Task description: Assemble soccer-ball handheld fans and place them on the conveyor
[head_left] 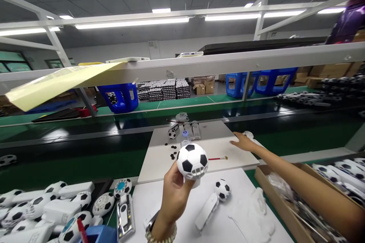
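Football-shaped fan (192,161) held up by the left hand (174,193), fingers clamped on it. Right hand (242,142) rests, fingers apart, on the white tabletop (159,159) near a small brush (218,158).

- One view only, from a camera worn on the person's head.
- It faces forward and slightly down across the bench (228,212), toward the conveyor belt (85,140) and overhead shelf (228,62).
- Both hands sit near the lens.

No lettering, label or number is clear enough to read.
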A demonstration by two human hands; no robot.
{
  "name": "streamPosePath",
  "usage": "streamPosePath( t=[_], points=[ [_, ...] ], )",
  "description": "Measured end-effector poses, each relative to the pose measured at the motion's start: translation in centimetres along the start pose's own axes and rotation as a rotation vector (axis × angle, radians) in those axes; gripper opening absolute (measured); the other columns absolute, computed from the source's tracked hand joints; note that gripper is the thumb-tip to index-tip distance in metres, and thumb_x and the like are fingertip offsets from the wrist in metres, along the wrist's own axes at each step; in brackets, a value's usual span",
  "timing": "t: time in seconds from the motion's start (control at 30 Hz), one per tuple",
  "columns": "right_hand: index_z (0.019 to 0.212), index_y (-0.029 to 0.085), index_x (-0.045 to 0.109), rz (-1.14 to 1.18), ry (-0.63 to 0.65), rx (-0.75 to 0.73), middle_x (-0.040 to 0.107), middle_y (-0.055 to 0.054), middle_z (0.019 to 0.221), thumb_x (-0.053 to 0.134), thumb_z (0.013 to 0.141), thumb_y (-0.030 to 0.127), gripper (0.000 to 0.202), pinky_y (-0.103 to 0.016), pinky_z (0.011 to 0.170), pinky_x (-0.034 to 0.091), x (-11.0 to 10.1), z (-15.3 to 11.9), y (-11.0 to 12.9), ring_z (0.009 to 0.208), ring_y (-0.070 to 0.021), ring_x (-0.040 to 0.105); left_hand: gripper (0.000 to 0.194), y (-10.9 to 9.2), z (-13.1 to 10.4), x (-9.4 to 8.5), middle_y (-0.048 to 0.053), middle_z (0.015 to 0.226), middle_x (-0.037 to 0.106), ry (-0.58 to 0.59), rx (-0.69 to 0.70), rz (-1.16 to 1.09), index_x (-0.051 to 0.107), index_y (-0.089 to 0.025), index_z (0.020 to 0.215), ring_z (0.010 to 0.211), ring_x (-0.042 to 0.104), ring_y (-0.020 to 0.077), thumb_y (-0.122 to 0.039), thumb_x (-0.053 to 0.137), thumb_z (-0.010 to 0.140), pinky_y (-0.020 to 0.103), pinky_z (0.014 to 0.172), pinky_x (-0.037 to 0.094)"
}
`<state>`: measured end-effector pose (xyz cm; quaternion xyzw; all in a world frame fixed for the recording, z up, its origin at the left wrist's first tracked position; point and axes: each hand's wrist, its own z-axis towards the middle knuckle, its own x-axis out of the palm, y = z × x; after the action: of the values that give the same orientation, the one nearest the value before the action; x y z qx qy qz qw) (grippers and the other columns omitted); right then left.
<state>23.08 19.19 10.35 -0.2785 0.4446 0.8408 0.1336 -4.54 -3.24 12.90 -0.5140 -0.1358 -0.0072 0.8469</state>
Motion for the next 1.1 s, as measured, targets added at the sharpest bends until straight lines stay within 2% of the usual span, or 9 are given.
streamPosePath(
  t=[0.1, 0.2, 0.3, 0.5, 0.63, 0.77, 0.87, 0.97, 1.1],
  points=[
    [0.127, 0.021, 0.053, 0.028, 0.208, -0.025, 0.053, -0.012, 0.130, 0.074, 0.069, 0.045, 0.066, -0.041, 0.086, 0.050, 2.5, -2.3, 7.0, 0.109, -0.0300, 0.057, 0.043, 0.2, -0.3, 0.5, 0.010, 0.097, 0.070, 0.072, 0.012, 0.004, 0.068, -0.019, 0.103, 0.089, 0.063, 0.0261, -0.038, 0.076, 0.065, 0.030, 0.074, 0.049],
    [0.140, 0.025, 0.036, 0.122, 0.554, -0.292, 0.041, -0.010, 0.142, 0.081, 0.062, 0.037, 0.091, -0.044, 0.105, 0.035, 4.2, -6.1, 14.0, 0.127, -0.0290, 0.041, 0.044, 0.0, -0.8, 1.5, 0.011, 0.100, 0.070, 0.135, 0.069, 0.037, 0.067, -0.019, 0.106, 0.090, 0.063, 0.0276, -0.038, 0.075, 0.067, 0.033, 0.077, 0.050],
    [0.140, 0.023, 0.034, 0.190, 0.476, -0.391, 0.047, -0.012, 0.135, 0.077, 0.067, 0.029, 0.085, -0.041, 0.103, 0.039, 4.8, -9.1, 17.7, 0.124, -0.0276, 0.045, 0.036, -0.5, -1.7, 2.6, 0.011, 0.107, 0.068, 0.161, 0.156, 0.114, 0.068, -0.020, 0.105, 0.104, 0.059, 0.0304, -0.033, 0.070, 0.071, 0.038, 0.089, 0.046],
    [0.145, 0.027, 0.014, 0.270, 0.232, -0.553, 0.036, -0.015, 0.142, 0.082, 0.061, 0.043, 0.110, -0.043, 0.106, 0.035, 3.3, -12.0, 18.9, 0.129, -0.0295, 0.039, 0.034, -0.1, -3.0, 2.9, 0.009, 0.111, 0.065, 0.138, 0.276, 0.331, 0.066, -0.026, 0.108, 0.103, 0.059, 0.0274, -0.014, 0.060, 0.077, 0.035, 0.085, 0.047],
    [0.133, 0.020, 0.040, 0.110, -0.040, -0.767, 0.055, -0.016, 0.115, 0.061, 0.080, 0.052, 0.065, -0.045, 0.096, 0.043, 2.8, -12.8, 20.9, 0.111, -0.0300, 0.052, 0.046, 1.0, -3.7, 3.2, 0.008, 0.113, 0.063, 0.185, 0.479, 0.532, 0.059, -0.029, 0.119, 0.106, 0.057, 0.0253, -0.006, 0.054, 0.079, 0.035, 0.088, 0.045],
    [0.104, 0.017, 0.059, 0.126, -0.139, -0.800, 0.062, -0.012, 0.083, 0.033, 0.094, 0.035, 0.033, -0.037, 0.068, 0.049, 2.8, -12.3, 21.6, 0.077, -0.0231, 0.060, 0.049, 0.9, -4.5, 4.2, 0.010, 0.112, 0.061, 0.190, 0.599, 0.638, 0.054, -0.027, 0.123, 0.104, 0.056, 0.0235, -0.005, 0.055, 0.079, 0.034, 0.089, 0.045],
    [0.094, 0.018, 0.063, 0.169, -0.072, -0.720, 0.065, -0.009, 0.078, 0.028, 0.094, 0.028, 0.037, -0.035, 0.065, 0.048, 2.3, -11.9, 20.7, 0.071, -0.0205, 0.061, 0.043, 0.4, -4.7, 4.1, 0.011, 0.117, 0.059, 0.331, 0.506, 0.671, 0.053, -0.024, 0.122, 0.109, 0.053, 0.0249, -0.016, 0.060, 0.080, 0.036, 0.093, 0.043],
    [0.088, 0.018, 0.065, 0.152, -0.052, -0.599, 0.066, -0.008, 0.079, 0.026, 0.095, 0.029, 0.041, -0.033, 0.065, 0.047, 1.1, -11.4, 18.9, 0.072, -0.0199, 0.062, 0.048, 1.4, -4.5, 2.1, 0.014, 0.126, 0.054, 0.434, 0.281, 0.754, 0.047, -0.020, 0.127, 0.119, 0.046, 0.0285, -0.033, 0.058, 0.083, 0.042, 0.099, 0.038],
    [0.074, 0.019, 0.066, -0.031, -0.191, -0.363, 0.068, -0.007, 0.073, 0.025, 0.095, 0.042, 0.052, -0.030, 0.061, 0.045, -2.2, -9.4, 15.2, 0.067, -0.0202, 0.062, 0.058, 6.2, -4.3, -3.2, 0.021, 0.130, 0.047, 0.162, 0.016, 1.034, 0.045, -0.010, 0.129, 0.125, 0.036, 0.0359, -0.040, 0.055, 0.081, 0.051, 0.104, 0.028]
  ],
)
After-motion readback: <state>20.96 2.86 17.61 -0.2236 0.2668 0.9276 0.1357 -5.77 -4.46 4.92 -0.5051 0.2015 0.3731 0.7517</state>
